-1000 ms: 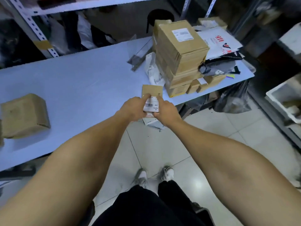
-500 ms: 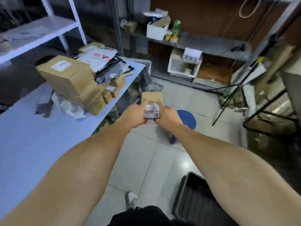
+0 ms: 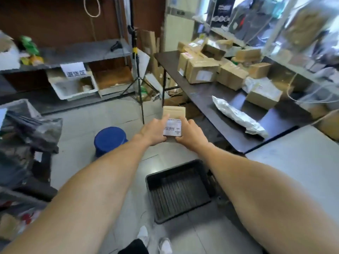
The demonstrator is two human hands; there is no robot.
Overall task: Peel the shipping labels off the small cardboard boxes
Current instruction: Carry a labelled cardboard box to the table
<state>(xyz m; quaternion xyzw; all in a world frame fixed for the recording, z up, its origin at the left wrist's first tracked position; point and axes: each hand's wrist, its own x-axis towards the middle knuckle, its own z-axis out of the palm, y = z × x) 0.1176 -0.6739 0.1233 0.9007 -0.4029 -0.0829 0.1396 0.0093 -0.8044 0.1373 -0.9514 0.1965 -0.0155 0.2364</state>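
Observation:
I hold a small brown cardboard box out in front of me at mid-frame. A white shipping label with a barcode lies on its near face. My left hand grips the box's left side, thumb up along the label's edge. The box's right side is gripped by my right hand, fingers curled at the label's right edge. Whether any part of the label is lifted I cannot tell.
A black plastic crate sits on the floor below my hands. A dark table to the right bears several cardboard boxes and a silver mailer bag. A blue stool and a tripod stand ahead on the left.
I have turned to the right, away from the white table with the stacked boxes, and now face the dark table. Both hands keep the same hold on the box.

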